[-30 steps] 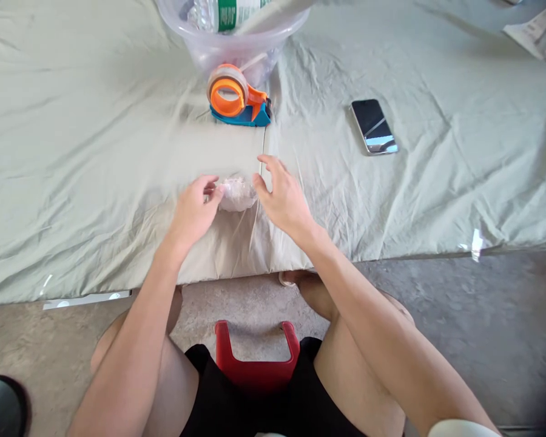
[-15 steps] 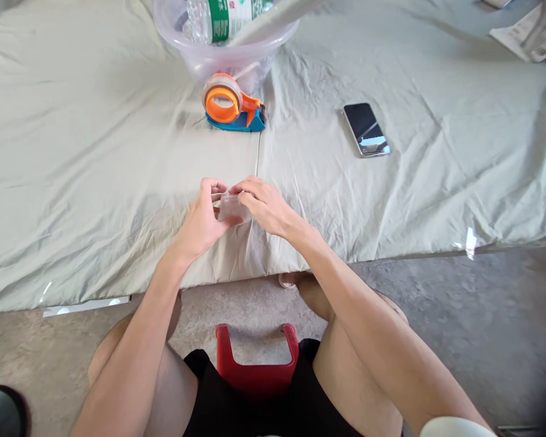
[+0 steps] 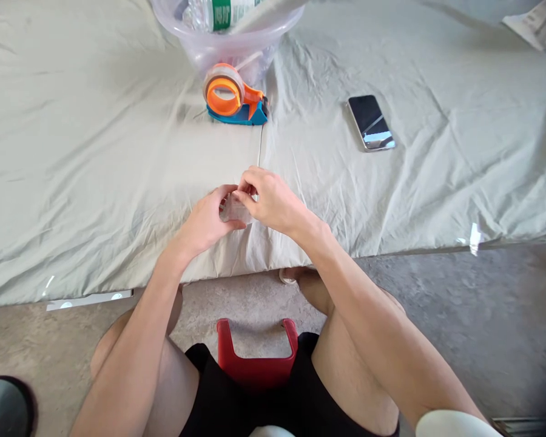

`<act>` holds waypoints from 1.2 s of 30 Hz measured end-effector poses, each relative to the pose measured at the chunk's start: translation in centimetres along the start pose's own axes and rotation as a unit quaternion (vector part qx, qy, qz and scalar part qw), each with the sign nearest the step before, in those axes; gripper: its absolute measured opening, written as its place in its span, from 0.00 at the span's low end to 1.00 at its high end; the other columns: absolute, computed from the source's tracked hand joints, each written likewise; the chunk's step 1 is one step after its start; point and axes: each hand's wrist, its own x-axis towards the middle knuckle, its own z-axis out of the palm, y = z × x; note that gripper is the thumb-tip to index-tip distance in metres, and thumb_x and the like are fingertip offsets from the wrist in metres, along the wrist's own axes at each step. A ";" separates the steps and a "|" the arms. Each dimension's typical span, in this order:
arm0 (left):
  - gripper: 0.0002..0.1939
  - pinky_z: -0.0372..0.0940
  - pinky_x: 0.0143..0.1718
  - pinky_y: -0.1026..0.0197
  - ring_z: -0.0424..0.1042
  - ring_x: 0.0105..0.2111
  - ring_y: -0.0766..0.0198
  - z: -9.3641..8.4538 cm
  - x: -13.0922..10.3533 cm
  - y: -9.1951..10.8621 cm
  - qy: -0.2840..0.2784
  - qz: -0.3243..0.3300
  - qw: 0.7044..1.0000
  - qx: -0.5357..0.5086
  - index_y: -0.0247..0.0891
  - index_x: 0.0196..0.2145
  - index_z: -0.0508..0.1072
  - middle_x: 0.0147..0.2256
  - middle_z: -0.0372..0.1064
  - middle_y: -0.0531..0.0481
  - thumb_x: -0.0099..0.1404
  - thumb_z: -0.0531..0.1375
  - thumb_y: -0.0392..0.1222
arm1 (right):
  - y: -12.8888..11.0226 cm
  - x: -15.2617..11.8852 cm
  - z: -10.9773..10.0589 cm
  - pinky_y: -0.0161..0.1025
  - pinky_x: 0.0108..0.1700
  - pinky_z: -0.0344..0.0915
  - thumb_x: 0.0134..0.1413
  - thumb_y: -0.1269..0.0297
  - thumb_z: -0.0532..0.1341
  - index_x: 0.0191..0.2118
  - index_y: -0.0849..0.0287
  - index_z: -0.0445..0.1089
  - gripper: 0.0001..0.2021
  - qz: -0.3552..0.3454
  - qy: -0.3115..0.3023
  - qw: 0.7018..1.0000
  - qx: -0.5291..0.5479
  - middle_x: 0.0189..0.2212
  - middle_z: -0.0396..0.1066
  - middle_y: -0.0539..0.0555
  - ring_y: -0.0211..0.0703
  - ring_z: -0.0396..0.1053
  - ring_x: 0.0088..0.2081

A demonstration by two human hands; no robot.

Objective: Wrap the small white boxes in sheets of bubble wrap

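Note:
A small clear plastic box (image 3: 236,210) is held near the table's front edge, partly covered by my fingers. My left hand (image 3: 209,215) grips it from the left, thumb along the near side and fingers behind. At its upper right edge, my right hand (image 3: 266,197) has thumb and forefinger pinched together; whether a small part of the box or something else is between them is hidden. Beyond the hands sits an orange and blue tape dispenser (image 3: 236,100) with a roll of clear tape on it.
A translucent basin (image 3: 230,42) holding a plastic bottle (image 3: 221,13) stands behind the dispenser. To the right lies a phone (image 3: 370,123). A wrinkled pale cloth (image 3: 118,152) covers the table. Below are a red stool (image 3: 257,367) and a concrete floor.
My right hand has lifted slightly and curled its fingers into a pinch at the box's edge. My left hand stays around the box. The view has shifted slightly.

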 end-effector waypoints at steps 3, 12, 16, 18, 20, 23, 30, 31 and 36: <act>0.34 0.73 0.57 0.44 0.78 0.53 0.47 0.1 0.1 -0.4 0.008 -0.001 1.000 0.002 0.42 0.64 0.76 0.58 0.81 0.42 0.61 0.75 0.46 | 0.3 -0.1 -0.2 0.49 0.49 0.69 0.73 0.75 0.64 0.36 0.52 0.66 0.13 -0.004 -0.002 1.000 0.018 0.42 0.75 0.54 0.48 0.72 0.43; 0.29 0.75 0.53 0.46 0.78 0.48 0.50 0.2 -0.1 -0.6 0.025 0.020 0.999 0.015 0.43 0.57 0.79 0.53 0.82 0.45 0.60 0.76 0.45 | 0.9 -0.8 -0.7 0.52 0.56 0.75 0.71 0.71 0.65 0.45 0.54 0.75 0.04 -0.037 -0.034 0.995 0.081 0.48 0.79 0.56 0.50 0.77 0.47; 0.26 0.74 0.53 0.46 0.77 0.47 0.52 0.2 -0.2 -0.6 0.019 0.024 0.999 0.009 0.42 0.57 0.79 0.53 0.82 0.45 0.62 0.75 0.45 | 0.5 -1.2 -1.0 0.49 0.53 0.75 0.70 0.71 0.67 0.42 0.55 0.76 0.04 -0.034 -0.053 0.993 0.103 0.46 0.80 0.55 0.48 0.77 0.45; 0.26 0.74 0.53 0.46 0.77 0.48 0.52 0.2 -0.3 -0.5 0.014 0.024 1.000 0.007 0.43 0.58 0.79 0.54 0.82 0.45 0.63 0.74 0.44 | 0.3 -1.4 -1.1 0.48 0.51 0.75 0.69 0.72 0.68 0.41 0.55 0.75 0.05 -0.025 -0.056 0.992 0.113 0.44 0.79 0.54 0.48 0.76 0.44; 0.28 0.75 0.54 0.46 0.78 0.48 0.52 0.2 -0.2 -0.5 0.016 0.023 1.000 0.009 0.42 0.59 0.79 0.54 0.82 0.45 0.62 0.75 0.43 | 0.3 -1.5 -1.1 0.49 0.51 0.74 0.68 0.73 0.69 0.39 0.55 0.73 0.07 -0.020 -0.056 0.993 0.105 0.44 0.77 0.54 0.48 0.75 0.44; 0.30 0.76 0.55 0.44 0.79 0.49 0.50 0.3 -0.2 -0.7 0.019 0.022 0.999 0.014 0.40 0.61 0.78 0.54 0.82 0.43 0.62 0.76 0.43 | 0.5 -1.6 -0.8 0.51 0.56 0.74 0.67 0.75 0.68 0.38 0.54 0.72 0.09 -0.032 -0.063 0.995 0.076 0.50 0.76 0.57 0.50 0.75 0.49; 0.45 0.76 0.62 0.42 0.81 0.56 0.47 0.9 -0.5 -1.4 0.046 0.044 0.998 0.027 0.45 0.72 0.67 0.58 0.81 0.43 0.61 0.78 0.39 | 1.3 -1.6 -0.3 0.58 0.66 0.73 0.60 0.77 0.70 0.55 0.54 0.76 0.20 -0.053 -0.037 0.997 0.038 0.54 0.77 0.58 0.57 0.74 0.58; 0.48 0.76 0.61 0.43 0.81 0.56 0.48 0.9 -0.6 -1.5 0.052 0.050 0.997 0.033 0.47 0.74 0.65 0.58 0.81 0.44 0.61 0.78 0.39 | 1.3 -1.6 -0.3 0.56 0.64 0.74 0.59 0.77 0.71 0.53 0.55 0.77 0.18 -0.058 -0.038 0.997 0.036 0.53 0.77 0.58 0.57 0.74 0.56; 0.36 0.77 0.63 0.44 0.79 0.59 0.47 0.9 -0.6 -2.0 0.127 0.117 0.981 0.093 0.48 0.66 0.71 0.65 0.78 0.42 0.66 0.80 0.46 | 1.1 -1.7 0.0 0.53 0.62 0.74 0.59 0.79 0.68 0.52 0.54 0.75 0.18 -0.104 0.016 0.994 0.032 0.54 0.76 0.58 0.55 0.75 0.56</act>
